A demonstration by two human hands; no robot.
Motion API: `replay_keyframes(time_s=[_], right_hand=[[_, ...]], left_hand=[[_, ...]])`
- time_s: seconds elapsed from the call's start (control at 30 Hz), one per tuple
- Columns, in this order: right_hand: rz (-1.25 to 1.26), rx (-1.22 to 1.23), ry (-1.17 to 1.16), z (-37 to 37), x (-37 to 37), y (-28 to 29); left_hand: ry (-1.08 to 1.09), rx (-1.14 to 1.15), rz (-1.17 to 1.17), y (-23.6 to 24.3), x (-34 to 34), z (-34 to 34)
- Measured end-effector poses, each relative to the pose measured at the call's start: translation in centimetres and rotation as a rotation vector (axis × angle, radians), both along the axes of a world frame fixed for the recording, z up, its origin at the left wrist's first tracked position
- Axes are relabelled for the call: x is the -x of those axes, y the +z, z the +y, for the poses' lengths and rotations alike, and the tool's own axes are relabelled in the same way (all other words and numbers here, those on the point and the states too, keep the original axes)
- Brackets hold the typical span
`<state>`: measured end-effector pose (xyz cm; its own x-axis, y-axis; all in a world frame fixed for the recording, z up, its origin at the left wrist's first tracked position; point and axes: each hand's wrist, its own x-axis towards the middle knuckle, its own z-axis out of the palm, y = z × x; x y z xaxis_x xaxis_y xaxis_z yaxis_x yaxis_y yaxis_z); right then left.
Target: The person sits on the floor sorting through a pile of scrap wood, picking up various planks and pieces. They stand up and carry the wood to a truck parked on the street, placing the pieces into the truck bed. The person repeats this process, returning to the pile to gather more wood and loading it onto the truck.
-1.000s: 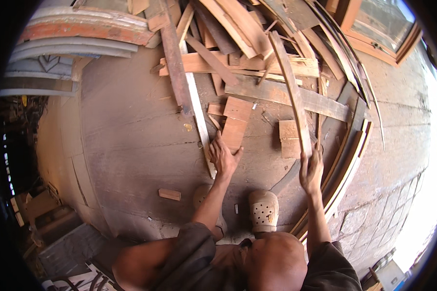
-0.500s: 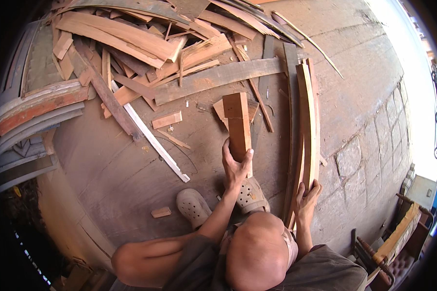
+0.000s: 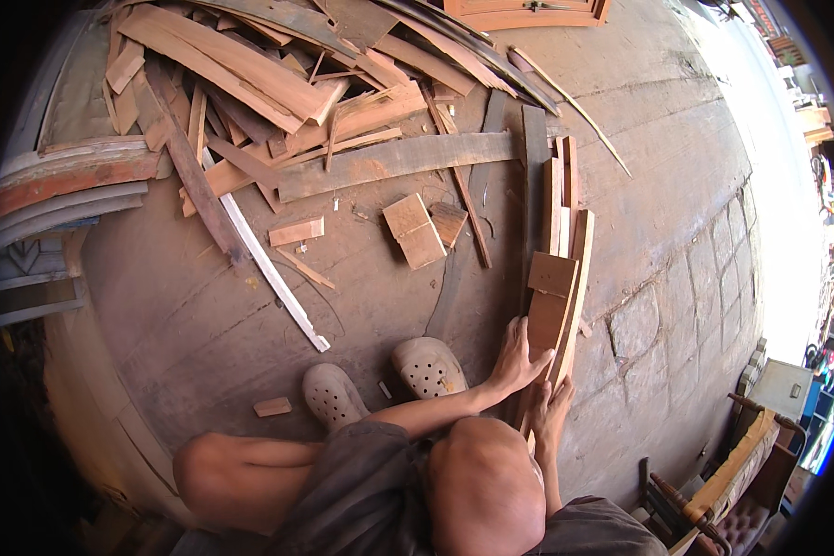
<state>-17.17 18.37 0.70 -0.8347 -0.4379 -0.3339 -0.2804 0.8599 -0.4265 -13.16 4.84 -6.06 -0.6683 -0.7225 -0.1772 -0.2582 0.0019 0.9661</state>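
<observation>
A short, thick wooden block (image 3: 550,306) with a line across its face lies along several long wooden strips right of my feet. My left hand (image 3: 519,360) is closed round the block's near end, thumb on its right side. Just nearer to me, my right hand (image 3: 550,419) grips the near part of a pale wooden strip (image 3: 581,255), which runs against the block's right side. The other long strips (image 3: 553,199) reach away beyond the block. Part of my right hand's grip is hidden behind my knee and the wood.
A heap of planks and offcuts (image 3: 232,69) covers the far left. Two small wooden pieces (image 3: 415,232) lie ahead of my shoes, and a white strip (image 3: 273,269) further left. A dark flat board (image 3: 534,185) lies beside the strips. An upholstered chair (image 3: 732,491) stands near right.
My left hand has carried the block right, from above my shoe onto the strips. The pale strip in my right hand has come nearer and separated from the others at its far end.
</observation>
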Motion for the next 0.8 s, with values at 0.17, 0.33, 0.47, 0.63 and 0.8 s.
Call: replay_keyframes(time_s=[0.17, 0.33, 0.47, 0.63, 0.8], right_hand=[[0.038, -0.003, 0.070, -1.6, 0.1, 1.2], [0.155, 0.038, 0.142, -0.6, 0.5, 0.0], [0.174, 0.065, 0.162, 0.2, -0.1, -0.5], [-0.075, 0.145, 0.117, 1.7, 1.2, -0.6], [-0.372, 0.460, -0.211, 0.1, 3.9, -1.3]], left_hand=[[-0.042, 0.003, -0.077, 0.5, -0.2, -0.4], [-0.022, -0.016, -0.124, 0.3, 0.9, -0.3], [-0.025, 0.017, -0.071, 0.3, 0.4, -0.6], [-0.047, -0.124, -0.113, 0.2, -0.4, -1.6], [-0.042, -0.216, -0.137, -0.2, -0.9, -2.2]])
